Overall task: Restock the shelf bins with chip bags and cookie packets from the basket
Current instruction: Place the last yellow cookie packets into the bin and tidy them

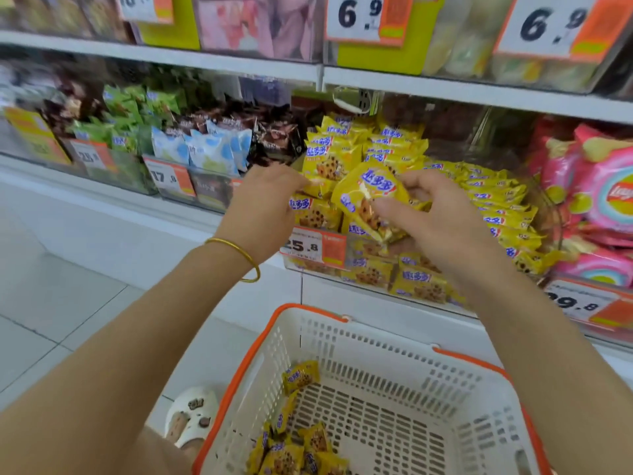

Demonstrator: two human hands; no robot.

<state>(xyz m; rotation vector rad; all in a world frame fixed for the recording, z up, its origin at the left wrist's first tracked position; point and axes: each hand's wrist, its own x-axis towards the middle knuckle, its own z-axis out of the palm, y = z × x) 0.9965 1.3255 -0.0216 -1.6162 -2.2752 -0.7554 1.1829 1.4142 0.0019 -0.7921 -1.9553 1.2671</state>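
Cookie pkt (370, 200), yellow w/ blue lettering, is up in front of the shelf bin (301, 265), tilted, pinched in the R hand (435, 217): thumb across its lower front, other fingers curled round behind its right edge. Just left of it the L hand (263, 197) reaches to the bin's left side, back of hand toward the camera, fingertips at a yellow pkt on the heap; can't tell if it grips or only touches. Gold bangle (239, 255) sits on that wrist. The bin is clear plastic, piled w/ the same yellow pkts (496, 204), heap higher on the left and far side; a price tag (313, 246) reading 25.8 hangs on its front. Near the camera, below both arms, is the basket (394, 351), white slotted plastic w/ orange rim. More yellow pkts (294, 454) lie in its near-left corner, one leaning on the left wall; the rest of its floor shows bare slots. Right of the cookie bin: pink chip bags (603, 200). Left of it: dark brown pkts (274, 135), then blue-white pkts (205, 149), then green pkts (126, 125). Shelf above has tags reading 6.9 (358, 15). Near left, a white sandal (191, 416) on the tiled floor (68, 296).
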